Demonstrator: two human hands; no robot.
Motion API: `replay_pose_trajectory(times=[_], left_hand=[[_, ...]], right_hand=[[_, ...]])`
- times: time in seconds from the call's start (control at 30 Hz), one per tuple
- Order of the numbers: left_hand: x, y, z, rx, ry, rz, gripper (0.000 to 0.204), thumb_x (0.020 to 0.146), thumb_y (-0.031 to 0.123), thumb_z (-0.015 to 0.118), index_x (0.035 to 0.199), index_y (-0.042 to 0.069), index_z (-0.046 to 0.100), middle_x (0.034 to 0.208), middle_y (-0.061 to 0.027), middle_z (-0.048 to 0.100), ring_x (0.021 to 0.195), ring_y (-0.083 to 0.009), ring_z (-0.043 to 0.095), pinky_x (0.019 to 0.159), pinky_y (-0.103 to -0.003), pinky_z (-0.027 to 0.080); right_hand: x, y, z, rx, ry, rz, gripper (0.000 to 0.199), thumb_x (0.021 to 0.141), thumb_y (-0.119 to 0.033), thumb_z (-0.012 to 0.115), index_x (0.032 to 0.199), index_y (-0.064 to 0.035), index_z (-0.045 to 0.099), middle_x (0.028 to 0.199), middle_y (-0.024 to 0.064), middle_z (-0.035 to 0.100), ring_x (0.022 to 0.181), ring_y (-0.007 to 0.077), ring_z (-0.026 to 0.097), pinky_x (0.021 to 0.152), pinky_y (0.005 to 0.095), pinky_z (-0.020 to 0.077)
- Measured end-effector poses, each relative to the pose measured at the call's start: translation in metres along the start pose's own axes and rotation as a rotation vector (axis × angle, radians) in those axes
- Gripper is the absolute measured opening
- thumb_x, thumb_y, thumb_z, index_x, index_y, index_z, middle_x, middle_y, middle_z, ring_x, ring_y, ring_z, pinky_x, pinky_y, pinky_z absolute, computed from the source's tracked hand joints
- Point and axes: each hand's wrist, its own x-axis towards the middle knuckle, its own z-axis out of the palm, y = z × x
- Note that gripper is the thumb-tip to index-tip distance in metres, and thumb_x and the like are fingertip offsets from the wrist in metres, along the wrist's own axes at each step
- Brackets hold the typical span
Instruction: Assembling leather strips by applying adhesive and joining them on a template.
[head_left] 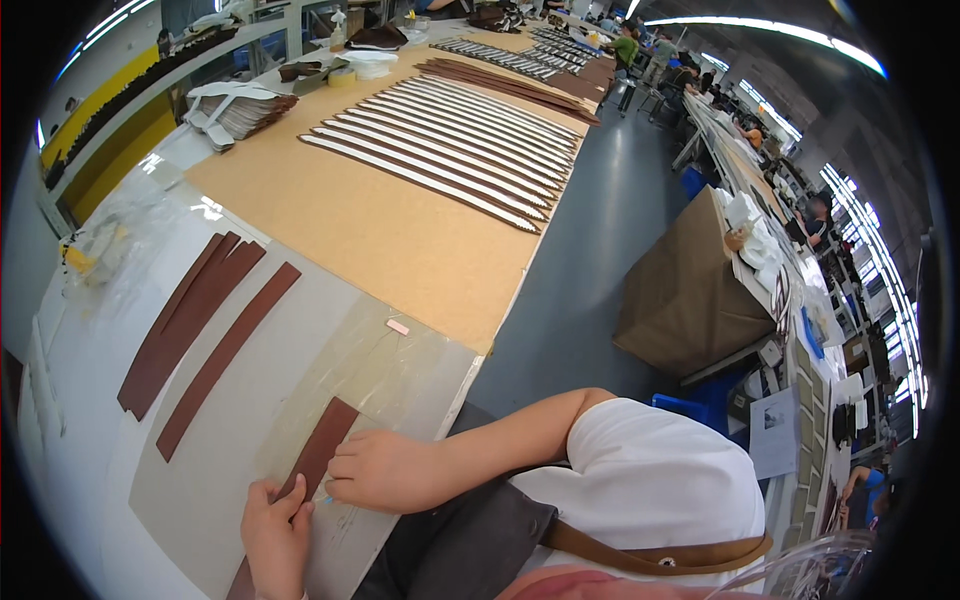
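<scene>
A long brown leather strip lies on a clear plastic sheet at the near end of the worktable. My left hand presses down on the strip's lower part, fingers closed against it. My right hand rests curled on the strip's right edge, with a small bluish tip showing under its fingers; what it grips is hidden. Both hands touch the same strip.
Further left lie a single brown strip and a stack of brown strips. Several pale-faced strips lie in rows on the brown board. A small pink piece sits near the board's edge. Other people work at tables on the right.
</scene>
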Motion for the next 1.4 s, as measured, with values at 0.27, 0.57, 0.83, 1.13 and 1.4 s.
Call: replay_pose_trajectory(times=[0.27,0.57,0.83,1.13,1.4], left_hand=[[-0.003,-0.006,-0.002,0.001,-0.053,-0.049,0.038,0.077,0.005,0.079,0.115,0.009,0.078,0.1,-0.0156,0.057,0.088,-0.0335,0.061,0.077,-0.041,0.051],[0.001,0.009,0.002,0.009,-0.029,-0.054,0.036,0.083,0.014,0.077,0.119,0.018,0.078,0.101,-0.0134,0.06,0.093,-0.0324,0.063,0.08,-0.043,0.053],[-0.005,0.003,0.0,0.016,0.035,-0.053,0.029,0.089,0.014,0.075,0.116,0.021,0.079,0.096,-0.0074,0.057,0.085,-0.026,0.062,0.075,-0.039,0.052],[-0.009,0.0,0.005,-0.016,0.051,-0.057,0.025,0.09,0.017,0.075,0.115,0.02,0.079,0.096,-0.0064,0.058,0.086,-0.0246,0.061,0.074,-0.037,0.052],[-0.009,0.0,0.004,-0.014,0.028,-0.081,0.026,0.089,0.016,0.074,0.115,0.02,0.079,0.098,-0.007,0.058,0.088,-0.0249,0.061,0.075,-0.037,0.052]], right_hand=[[0.007,-0.005,-0.007,0.356,0.17,0.101,0.015,0.095,-0.013,0.067,0.107,-0.0051,0.062,0.084,0.0116,0.06,0.08,0.0327,0.061,0.071,0.0433,0.0491],[0.008,0.007,-0.004,0.426,0.043,0.331,0.021,0.085,0.0,0.065,0.105,-0.0046,0.06,0.081,0.0128,0.059,0.072,0.0337,0.062,0.065,0.045,0.0487],[0.031,0.011,0.01,0.468,-0.044,0.343,0.019,0.087,0.008,0.062,0.104,0.0,0.067,0.087,0.011,0.066,0.076,0.0207,0.064,0.063,0.0304,0.0517],[0.031,0.009,0.022,0.375,-0.071,0.3,0.018,0.082,0.01,0.064,0.098,0.001,0.066,0.082,0.0111,0.064,0.07,0.0233,0.063,0.06,0.0326,0.0509],[0.033,0.009,0.026,0.3,-0.057,0.191,0.02,0.073,0.006,0.067,0.089,-0.0029,0.06,0.074,0.0108,0.058,0.07,0.0323,0.058,0.064,0.0436,0.047]])
